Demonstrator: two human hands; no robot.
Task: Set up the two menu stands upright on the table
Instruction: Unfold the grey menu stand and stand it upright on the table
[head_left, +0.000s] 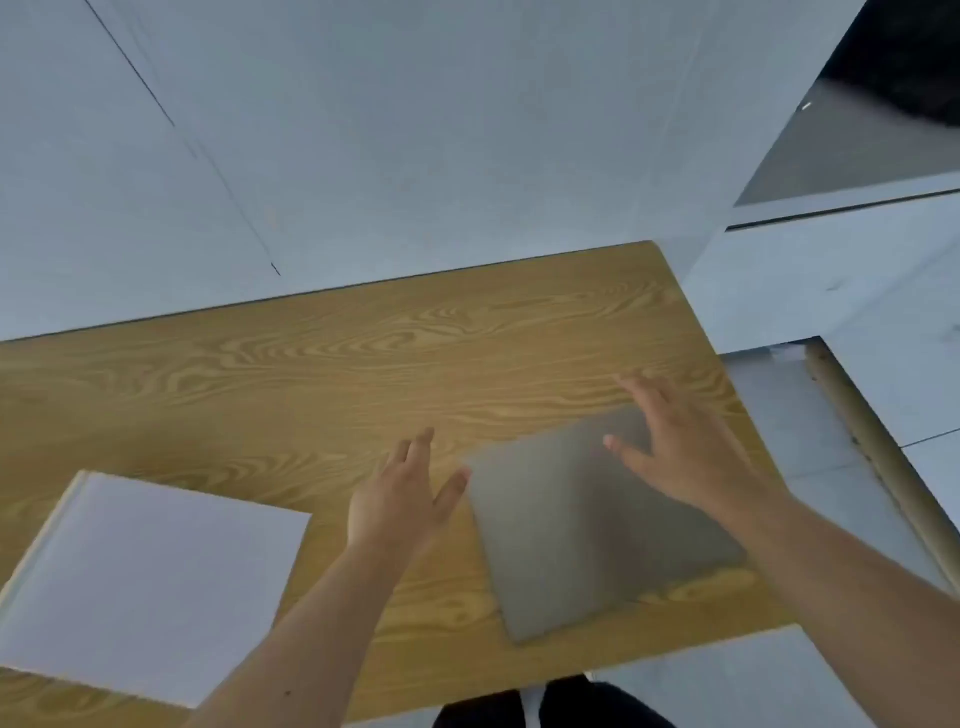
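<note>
Two flat menu stands lie on the wooden table (311, 374). A grey menu stand (571, 535) lies flat at the right, near the table's front edge. A white menu stand (150, 582) lies flat at the left front. My left hand (400, 499) hovers open just left of the grey stand, thumb close to its left edge. Over the grey stand's far right corner hangs my right hand (680, 452), fingers spread, holding nothing. Whether either hand touches the stand I cannot tell; the frame is blurred.
A pale wall (415, 130) rises right behind the table's far edge. The table's right edge drops to a tiled floor (789, 426), where a wooden strip (872, 457) runs. My dark trouser legs (550, 706) show at the bottom.
</note>
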